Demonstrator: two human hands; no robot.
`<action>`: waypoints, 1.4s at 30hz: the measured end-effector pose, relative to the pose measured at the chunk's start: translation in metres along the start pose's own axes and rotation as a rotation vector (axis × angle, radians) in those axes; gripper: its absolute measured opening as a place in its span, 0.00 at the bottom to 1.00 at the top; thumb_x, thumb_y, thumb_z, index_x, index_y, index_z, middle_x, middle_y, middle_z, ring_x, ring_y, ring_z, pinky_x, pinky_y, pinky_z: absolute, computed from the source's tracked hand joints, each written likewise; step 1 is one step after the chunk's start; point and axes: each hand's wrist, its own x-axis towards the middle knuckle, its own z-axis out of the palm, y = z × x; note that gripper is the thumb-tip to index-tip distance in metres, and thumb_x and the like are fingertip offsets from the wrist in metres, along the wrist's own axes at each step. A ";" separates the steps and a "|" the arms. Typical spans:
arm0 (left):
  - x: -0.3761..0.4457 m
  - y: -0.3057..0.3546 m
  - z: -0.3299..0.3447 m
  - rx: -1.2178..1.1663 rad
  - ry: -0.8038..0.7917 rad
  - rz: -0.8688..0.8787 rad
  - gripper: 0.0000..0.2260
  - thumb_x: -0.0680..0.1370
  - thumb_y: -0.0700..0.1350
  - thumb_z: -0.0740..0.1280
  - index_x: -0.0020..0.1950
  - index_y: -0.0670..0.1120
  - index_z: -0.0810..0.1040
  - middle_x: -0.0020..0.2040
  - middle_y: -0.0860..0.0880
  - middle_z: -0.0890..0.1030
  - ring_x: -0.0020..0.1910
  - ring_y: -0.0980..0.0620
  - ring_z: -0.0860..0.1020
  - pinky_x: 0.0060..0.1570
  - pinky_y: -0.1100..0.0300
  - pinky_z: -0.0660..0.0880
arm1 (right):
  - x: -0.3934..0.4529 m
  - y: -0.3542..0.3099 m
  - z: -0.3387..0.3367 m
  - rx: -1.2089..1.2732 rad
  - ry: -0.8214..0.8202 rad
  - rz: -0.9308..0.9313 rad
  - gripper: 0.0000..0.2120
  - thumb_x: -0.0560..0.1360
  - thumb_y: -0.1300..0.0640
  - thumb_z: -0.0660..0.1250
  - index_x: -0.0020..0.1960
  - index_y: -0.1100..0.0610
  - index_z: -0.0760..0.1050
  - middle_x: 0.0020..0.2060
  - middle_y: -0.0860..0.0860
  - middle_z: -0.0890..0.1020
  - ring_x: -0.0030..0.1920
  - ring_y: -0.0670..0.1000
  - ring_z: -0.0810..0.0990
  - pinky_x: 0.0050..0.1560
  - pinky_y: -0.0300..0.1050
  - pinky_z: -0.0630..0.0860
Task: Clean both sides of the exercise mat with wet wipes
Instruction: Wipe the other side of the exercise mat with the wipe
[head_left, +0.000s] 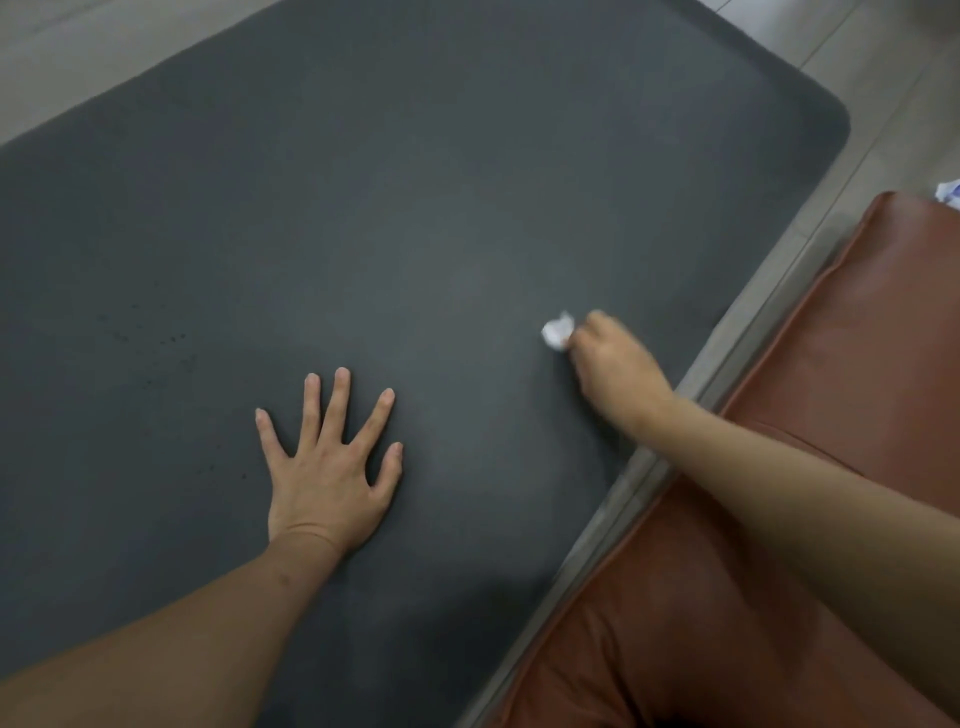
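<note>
Your left hand (332, 462) lies flat with fingers spread on the dark grey exercise mat (363, 208), which is laid out on the floor (883, 78). Your right hand (608, 358), blurred, grips a crumpled white wet wipe (557, 331) against the mat, near the brown leather cushion (831, 415).
</note>
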 end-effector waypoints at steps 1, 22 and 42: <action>0.000 0.000 0.000 -0.002 0.003 0.002 0.28 0.82 0.65 0.47 0.83 0.63 0.55 0.86 0.49 0.47 0.84 0.45 0.40 0.75 0.26 0.43 | 0.016 0.013 0.000 0.048 0.049 0.206 0.02 0.78 0.64 0.61 0.48 0.61 0.72 0.43 0.54 0.70 0.42 0.59 0.73 0.44 0.54 0.76; 0.001 0.000 0.001 -0.010 0.027 0.023 0.28 0.81 0.64 0.50 0.82 0.63 0.59 0.85 0.48 0.51 0.84 0.44 0.44 0.74 0.25 0.45 | -0.031 -0.132 0.017 0.210 -0.137 -0.432 0.11 0.79 0.62 0.66 0.61 0.60 0.77 0.49 0.56 0.75 0.48 0.56 0.73 0.49 0.51 0.73; -0.001 0.000 0.000 0.010 0.098 0.187 0.28 0.81 0.64 0.51 0.81 0.60 0.65 0.85 0.50 0.56 0.84 0.45 0.51 0.75 0.26 0.47 | -0.004 0.023 -0.002 -0.051 0.024 0.290 0.05 0.76 0.67 0.61 0.50 0.65 0.74 0.46 0.62 0.72 0.42 0.65 0.75 0.39 0.50 0.68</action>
